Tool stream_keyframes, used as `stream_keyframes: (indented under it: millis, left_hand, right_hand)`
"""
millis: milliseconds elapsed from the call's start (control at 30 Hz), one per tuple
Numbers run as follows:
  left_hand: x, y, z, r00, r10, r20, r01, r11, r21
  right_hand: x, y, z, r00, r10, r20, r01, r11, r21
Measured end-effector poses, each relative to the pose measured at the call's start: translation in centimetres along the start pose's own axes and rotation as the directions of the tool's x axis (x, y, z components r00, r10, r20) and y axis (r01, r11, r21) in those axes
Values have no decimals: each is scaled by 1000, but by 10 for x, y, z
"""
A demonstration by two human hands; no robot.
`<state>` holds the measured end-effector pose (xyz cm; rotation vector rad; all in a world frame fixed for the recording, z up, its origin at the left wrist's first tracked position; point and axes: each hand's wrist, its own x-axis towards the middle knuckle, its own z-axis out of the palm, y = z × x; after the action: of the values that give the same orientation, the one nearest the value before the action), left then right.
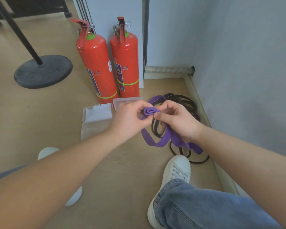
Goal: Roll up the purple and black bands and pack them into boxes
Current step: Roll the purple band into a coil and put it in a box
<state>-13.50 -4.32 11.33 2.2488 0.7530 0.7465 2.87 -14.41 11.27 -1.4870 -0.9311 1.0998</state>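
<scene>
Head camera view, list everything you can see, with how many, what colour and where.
purple band: one, purple, partly rolled between both hands, tail hanging down
black bands: tangle, count unclear, black, floor by the wall
plastic boxes: two, clear, floor before the extinguishers, left one open
fire extinguishers: two, red, standing upright
stand base: one, black, floor far left
shoes: two, white, floor
jeans: blue, right leg
left hand: grip on the band's rolled end
right hand: same grip
</scene>
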Motion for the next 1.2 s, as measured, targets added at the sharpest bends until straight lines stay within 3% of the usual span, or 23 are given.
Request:
stream_keyframes:
  millis: [100,133,200,233,300,400,533,733,833,1067,1200]
  left_hand:
    - [2,-1,0,990,-101,103,112,987,-112]
    - [3,-1,-2,969,-177,174,215,949,-233]
    - [4,3,-4,898,-304,318,431,754,-496]
    - [5,3,-5,875,-335,351,482,681,-551]
    - [6,2,-5,862,-354,363,504,675,-539]
    - [8,-4,-8,898,-287,334,413,812,-412]
    - [12,-7,-19,923,-184,338,221,972,-75]
    - [6,-12,-12,980,52,192,-99,966,239]
    - [6,-14,-7,977,194,92,-212,938,273]
    - [5,-18,-6,947,303,108,-321,893,315]
    - [11,-14,-14,948,149,280,-206,960,190]
  right_hand:
    - [-1,4,-1,999,-13,-35,12,999,-37]
    - [-1,5,-1,999,-18,-41,16,999,-48]
    - [-2,4,-2,999,-33,-39,30,998,-62]
    - [-2,3,-2,999,-39,-33,37,997,-68]
    - [-3,0,-3,998,-59,-19,57,993,-104]
    - [-2,-2,-3,997,-79,26,82,977,-195]
    - [-2,0,-12,996,-83,18,85,962,-258]
    - [0,-1,-17,998,-66,0,64,965,-256]
    - [0,-1,-14,997,-62,43,72,952,-297]
    - [-1,-2,-2,984,-174,39,176,907,-383]
    - [-4,-1,-5,974,-219,57,216,824,-524]
